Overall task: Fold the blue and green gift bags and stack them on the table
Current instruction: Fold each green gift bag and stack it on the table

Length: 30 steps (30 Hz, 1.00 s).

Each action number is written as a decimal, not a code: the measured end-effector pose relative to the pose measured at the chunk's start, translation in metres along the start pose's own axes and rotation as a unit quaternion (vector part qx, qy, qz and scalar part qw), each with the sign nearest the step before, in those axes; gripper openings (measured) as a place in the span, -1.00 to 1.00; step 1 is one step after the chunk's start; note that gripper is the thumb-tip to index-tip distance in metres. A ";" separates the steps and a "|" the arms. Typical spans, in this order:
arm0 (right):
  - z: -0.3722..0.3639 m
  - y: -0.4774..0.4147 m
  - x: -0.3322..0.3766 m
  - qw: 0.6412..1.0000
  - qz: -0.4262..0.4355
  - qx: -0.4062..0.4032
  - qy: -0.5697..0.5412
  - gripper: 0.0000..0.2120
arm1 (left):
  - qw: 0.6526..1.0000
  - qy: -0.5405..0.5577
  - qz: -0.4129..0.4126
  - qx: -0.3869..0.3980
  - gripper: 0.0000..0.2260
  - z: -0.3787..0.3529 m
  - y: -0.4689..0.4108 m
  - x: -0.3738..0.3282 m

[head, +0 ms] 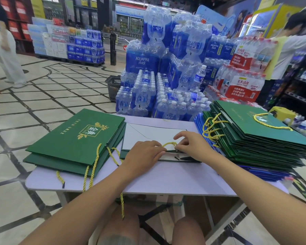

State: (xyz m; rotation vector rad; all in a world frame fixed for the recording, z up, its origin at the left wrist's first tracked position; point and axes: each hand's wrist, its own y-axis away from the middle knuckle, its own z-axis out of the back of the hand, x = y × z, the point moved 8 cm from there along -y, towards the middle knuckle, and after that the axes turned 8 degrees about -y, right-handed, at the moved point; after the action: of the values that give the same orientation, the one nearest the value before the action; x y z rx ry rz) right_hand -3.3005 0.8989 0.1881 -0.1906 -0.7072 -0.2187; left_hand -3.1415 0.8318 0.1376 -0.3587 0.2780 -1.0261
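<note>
1. Green gift bag (154,137): it lies flat in the middle of the table (166,179), its white inner face up, between the folded green pile (74,137) on the left and the taller mixed pile (254,137) on the right, where blue bags (265,175) show at the bottom.
2. Risk: the yellow cord handle (170,144) arches up over the near edge. If it gets trapped in the fold, the bag will likely sit lumpy and tilt whatever is stacked on it.
3. Risk: the stiff card may spring open if pressure comes off before the crease sets.
4. Risk: cords from the left pile hang over the table edge. A forearm catching one could drag those bags askew.
5. Left hand (143,156): fingers (157,151) stretched nearly straight, lying flat on the bag and touching the cord's left end, pressing rather than grasping.
6. Right hand (193,145): fingers (181,135) curled. Thumb and forefinger appear to pinch the cord's right end at the bag's edge, though the exact contact is small and hard to make out.
</note>
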 end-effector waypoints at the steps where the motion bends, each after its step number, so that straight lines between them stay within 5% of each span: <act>1: -0.002 -0.002 0.000 1.000 0.000 0.001 0.007 -0.78 | 1.000 -0.014 -0.006 0.000 -0.49 0.001 0.000 -0.002; 9: -0.011 -0.002 -0.012 0.999 -0.018 0.012 -0.029 -0.81 | 0.982 -0.145 -0.087 -0.084 -0.66 0.003 -0.002 -0.020; 14: -0.008 0.004 -0.020 0.997 -0.027 0.040 -0.060 -0.74 | 0.979 -0.170 -0.091 -0.072 -0.96 0.009 -0.013 -0.033; 27: -0.008 0.007 -0.005 0.999 -0.003 0.037 0.001 -0.80 | 0.971 -0.163 0.000 -0.174 -0.81 0.015 -0.015 -0.034; 30: 0.011 0.020 0.010 0.993 0.083 -0.079 0.013 -0.81 | 0.973 -0.140 0.019 -0.181 -0.79 0.018 -0.013 -0.028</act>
State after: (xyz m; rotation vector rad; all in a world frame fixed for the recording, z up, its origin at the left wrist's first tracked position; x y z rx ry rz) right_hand -3.2946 0.9193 0.2006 -0.3949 -0.6449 -0.1166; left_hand -3.1588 0.8529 0.1607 -0.8187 0.2149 -0.8725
